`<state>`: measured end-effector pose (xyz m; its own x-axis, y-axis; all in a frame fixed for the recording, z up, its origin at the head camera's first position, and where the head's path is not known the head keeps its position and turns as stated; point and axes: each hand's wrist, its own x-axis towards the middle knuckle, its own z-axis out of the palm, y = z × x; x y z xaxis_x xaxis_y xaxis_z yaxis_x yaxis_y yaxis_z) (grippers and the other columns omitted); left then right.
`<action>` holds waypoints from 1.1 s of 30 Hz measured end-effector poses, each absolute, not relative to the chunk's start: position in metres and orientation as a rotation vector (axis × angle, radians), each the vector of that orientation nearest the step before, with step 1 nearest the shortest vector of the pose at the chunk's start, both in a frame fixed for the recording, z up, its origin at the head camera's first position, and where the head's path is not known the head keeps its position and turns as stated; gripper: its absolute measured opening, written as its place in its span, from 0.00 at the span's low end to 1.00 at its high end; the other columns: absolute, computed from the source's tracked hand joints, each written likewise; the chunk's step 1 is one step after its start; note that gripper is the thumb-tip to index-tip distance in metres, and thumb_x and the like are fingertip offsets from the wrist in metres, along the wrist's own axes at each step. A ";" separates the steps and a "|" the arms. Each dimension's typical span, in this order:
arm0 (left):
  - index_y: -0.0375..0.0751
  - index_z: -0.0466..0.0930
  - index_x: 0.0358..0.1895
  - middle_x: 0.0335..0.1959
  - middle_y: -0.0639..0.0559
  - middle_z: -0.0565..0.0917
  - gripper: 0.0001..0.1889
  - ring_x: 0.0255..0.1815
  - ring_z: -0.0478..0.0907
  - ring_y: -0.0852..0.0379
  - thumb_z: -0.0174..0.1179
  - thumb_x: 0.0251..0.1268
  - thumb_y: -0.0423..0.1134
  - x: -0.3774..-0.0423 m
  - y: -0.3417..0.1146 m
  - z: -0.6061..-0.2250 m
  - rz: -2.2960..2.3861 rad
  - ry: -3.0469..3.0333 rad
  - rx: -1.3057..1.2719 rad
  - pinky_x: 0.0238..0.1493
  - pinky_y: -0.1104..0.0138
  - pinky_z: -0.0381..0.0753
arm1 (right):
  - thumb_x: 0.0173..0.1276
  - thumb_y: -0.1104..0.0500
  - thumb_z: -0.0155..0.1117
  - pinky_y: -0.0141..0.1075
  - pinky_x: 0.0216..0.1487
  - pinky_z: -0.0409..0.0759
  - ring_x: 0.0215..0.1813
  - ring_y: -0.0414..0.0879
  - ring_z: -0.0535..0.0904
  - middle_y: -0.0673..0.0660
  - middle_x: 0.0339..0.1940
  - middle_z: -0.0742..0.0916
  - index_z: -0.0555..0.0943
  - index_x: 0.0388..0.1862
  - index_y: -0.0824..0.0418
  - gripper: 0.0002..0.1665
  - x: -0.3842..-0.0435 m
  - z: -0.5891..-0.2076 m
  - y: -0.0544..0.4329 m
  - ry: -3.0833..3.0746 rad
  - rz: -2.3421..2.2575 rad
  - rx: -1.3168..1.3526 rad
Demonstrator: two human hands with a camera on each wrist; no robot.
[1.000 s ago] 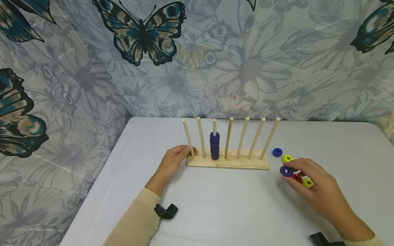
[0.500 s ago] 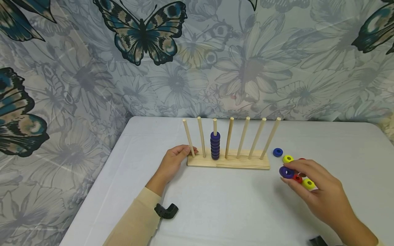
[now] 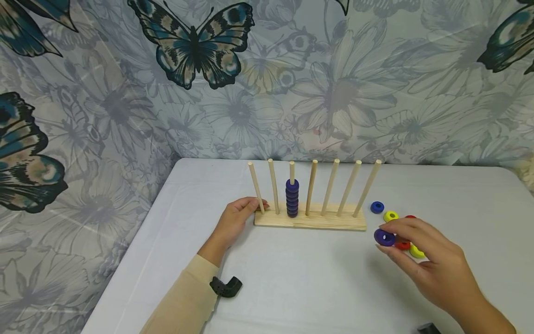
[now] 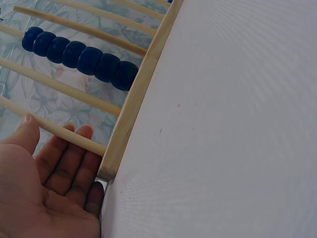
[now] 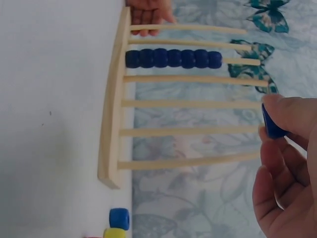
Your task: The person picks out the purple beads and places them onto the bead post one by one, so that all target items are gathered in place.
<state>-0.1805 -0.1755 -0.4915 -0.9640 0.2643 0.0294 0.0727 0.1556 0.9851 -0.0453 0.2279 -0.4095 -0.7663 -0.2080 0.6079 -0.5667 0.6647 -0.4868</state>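
My right hand pinches a dark blue ring bead between thumb and fingertips, above the table on the right. In the right wrist view the bead shows edge-on. A wooden peg rack with several upright pegs stands at mid-table. Its third peg from the left carries a stack of dark blue beads. My left hand holds the rack's left end. In the left wrist view, the thumb and fingers of that hand lie around the leftmost peg.
Right of the rack lie loose beads: a blue one, a yellow one, a red one and another yellow one, partly behind my right hand. White cloth covers the table. A patterned curtain hangs behind it.
My right hand has lifted the dark blue bead slightly and moved it a little left, away from the loose beads. The left hand and the rack stay in place.
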 end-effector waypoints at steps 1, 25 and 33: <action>0.36 0.90 0.58 0.55 0.48 0.91 0.18 0.67 0.81 0.51 0.57 0.89 0.46 -0.181 -0.175 -0.491 1.922 2.268 0.335 0.76 0.54 0.68 | 0.80 0.28 0.59 0.18 0.56 0.77 0.52 0.31 0.80 0.52 0.50 0.88 0.90 0.54 0.61 0.38 -0.046 -0.408 0.227 -2.363 0.935 0.609; 0.36 0.90 0.57 0.56 0.48 0.91 0.19 0.71 0.77 0.52 0.57 0.89 0.47 -0.180 -0.175 -0.490 1.938 2.253 0.331 0.77 0.53 0.67 | 0.85 0.39 0.62 0.18 0.42 0.77 0.47 0.33 0.82 0.59 0.43 0.89 0.88 0.47 0.69 0.32 -0.066 -0.373 0.188 -2.096 0.942 0.836; 0.36 0.90 0.58 0.55 0.48 0.91 0.18 0.68 0.80 0.51 0.57 0.88 0.47 -0.181 -0.175 -0.491 1.937 2.252 0.330 0.76 0.54 0.69 | 0.86 0.42 0.62 0.21 0.51 0.77 0.45 0.38 0.81 0.60 0.43 0.89 0.88 0.46 0.70 0.30 -0.077 -0.367 0.176 -2.046 1.000 0.886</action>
